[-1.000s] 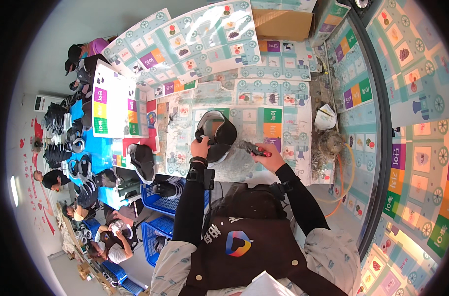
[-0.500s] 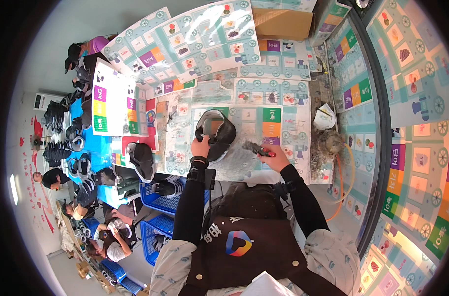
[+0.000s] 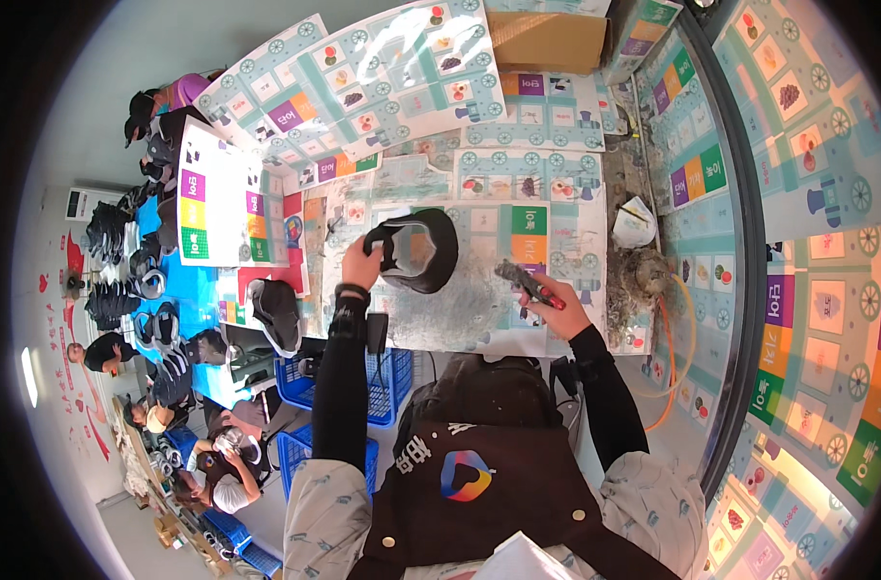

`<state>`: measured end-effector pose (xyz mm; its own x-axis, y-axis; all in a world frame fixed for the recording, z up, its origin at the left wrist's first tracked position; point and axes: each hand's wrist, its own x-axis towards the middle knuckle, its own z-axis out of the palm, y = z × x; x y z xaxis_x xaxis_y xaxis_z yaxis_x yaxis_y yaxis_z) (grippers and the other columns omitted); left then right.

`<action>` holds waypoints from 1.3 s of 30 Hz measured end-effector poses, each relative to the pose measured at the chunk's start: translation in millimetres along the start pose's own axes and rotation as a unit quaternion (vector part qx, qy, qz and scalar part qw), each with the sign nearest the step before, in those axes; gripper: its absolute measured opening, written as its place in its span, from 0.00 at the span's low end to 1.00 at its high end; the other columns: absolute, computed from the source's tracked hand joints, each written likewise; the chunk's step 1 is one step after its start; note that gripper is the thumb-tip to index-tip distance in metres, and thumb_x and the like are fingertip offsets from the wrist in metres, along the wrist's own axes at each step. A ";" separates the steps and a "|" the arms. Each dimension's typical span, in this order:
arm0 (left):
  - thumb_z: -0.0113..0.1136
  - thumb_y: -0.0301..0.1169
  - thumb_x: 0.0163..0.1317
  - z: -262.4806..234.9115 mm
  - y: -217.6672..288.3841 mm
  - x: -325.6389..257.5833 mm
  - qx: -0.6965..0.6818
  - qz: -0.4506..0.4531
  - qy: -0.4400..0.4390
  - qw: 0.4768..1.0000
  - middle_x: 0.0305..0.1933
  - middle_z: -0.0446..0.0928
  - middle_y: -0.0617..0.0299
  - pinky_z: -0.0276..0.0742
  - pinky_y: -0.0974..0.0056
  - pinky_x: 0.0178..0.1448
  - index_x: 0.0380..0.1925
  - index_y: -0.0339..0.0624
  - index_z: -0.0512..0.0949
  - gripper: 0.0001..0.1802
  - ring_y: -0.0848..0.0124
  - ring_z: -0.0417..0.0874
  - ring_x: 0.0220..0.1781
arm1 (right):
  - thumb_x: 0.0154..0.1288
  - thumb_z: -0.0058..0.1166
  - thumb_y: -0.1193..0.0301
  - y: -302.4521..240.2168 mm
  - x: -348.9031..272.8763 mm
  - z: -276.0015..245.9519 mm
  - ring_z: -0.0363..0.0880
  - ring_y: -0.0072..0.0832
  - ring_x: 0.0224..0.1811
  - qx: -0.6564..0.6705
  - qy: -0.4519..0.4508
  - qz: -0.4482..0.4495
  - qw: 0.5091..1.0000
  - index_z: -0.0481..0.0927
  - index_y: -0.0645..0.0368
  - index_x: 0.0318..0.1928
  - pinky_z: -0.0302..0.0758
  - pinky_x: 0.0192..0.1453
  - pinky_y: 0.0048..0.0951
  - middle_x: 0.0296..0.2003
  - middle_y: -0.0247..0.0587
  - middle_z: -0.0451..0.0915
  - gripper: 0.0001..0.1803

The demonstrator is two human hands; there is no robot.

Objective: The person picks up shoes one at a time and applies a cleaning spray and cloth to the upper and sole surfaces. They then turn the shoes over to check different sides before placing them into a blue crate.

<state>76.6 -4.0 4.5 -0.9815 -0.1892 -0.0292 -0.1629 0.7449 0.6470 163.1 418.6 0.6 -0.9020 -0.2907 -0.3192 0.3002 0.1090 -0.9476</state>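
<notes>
My left hand [image 3: 361,266] grips the left edge of a black cap-like piece [image 3: 442,253], fingers closed on its rim. A pale grey lining shows around its wide opening, and it is tilted over the worktable. To its right, my right hand [image 3: 559,307] is wrapped round a red-handled tool [image 3: 549,296]. The tool's dark grey, fuzzy-looking head points up and left toward the piece, apart from it. Its exact kind is unclear. Dark fluff [image 3: 440,314] is scattered over the printed sheets below both hands.
Another black cap-like piece [image 3: 276,317] lies at the table's left edge. Blue baskets [image 3: 387,387] stand below it. A clump of grey fluff [image 3: 646,275] and an orange cord [image 3: 665,338] are at right. Printed boards [image 3: 363,82] lean at the back. Other people sit far left.
My left hand has moved left and up, turning the cap-like piece so its opening faces differently. My right hand has shifted slightly right, with the red-handled tool angled more upward.
</notes>
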 end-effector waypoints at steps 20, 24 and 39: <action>0.65 0.47 0.62 36.5 -22.3 28.5 0.184 -0.028 -0.092 0.978 0.51 0.83 0.44 0.77 0.52 0.60 0.57 0.41 0.79 0.28 0.48 0.83 0.56 | 0.57 0.60 0.75 17.5 -18.5 41.5 0.68 0.27 0.26 -0.057 -0.079 -0.091 0.991 0.76 0.61 0.43 0.67 0.35 0.30 0.23 0.38 0.70 0.13; 0.65 0.47 0.62 35.5 -13.9 26.2 0.192 -0.029 -0.097 0.976 0.51 0.83 0.44 0.78 0.52 0.59 0.57 0.43 0.79 0.28 0.47 0.82 0.56 | 0.57 0.60 0.76 30.1 -12.0 44.9 0.68 0.27 0.24 -0.069 -0.031 -0.084 0.994 0.77 0.60 0.46 0.67 0.32 0.29 0.23 0.39 0.72 0.15; 0.64 0.29 0.61 -2.4 24.7 38.6 0.141 0.082 -0.071 0.984 0.44 0.84 0.47 0.79 0.50 0.53 0.47 0.47 0.83 0.14 0.46 0.83 0.50 | 0.58 0.59 0.76 23.5 -12.4 18.5 0.76 0.33 0.28 -0.120 0.035 -0.080 0.989 0.77 0.59 0.54 0.73 0.37 0.31 0.29 0.43 0.78 0.21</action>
<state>35.0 5.5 21.2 -0.9978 0.0244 -0.0622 -0.0037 0.9096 0.4154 187.1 407.2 -17.8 -0.9540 -0.2562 -0.1558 0.0774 0.2917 -0.9534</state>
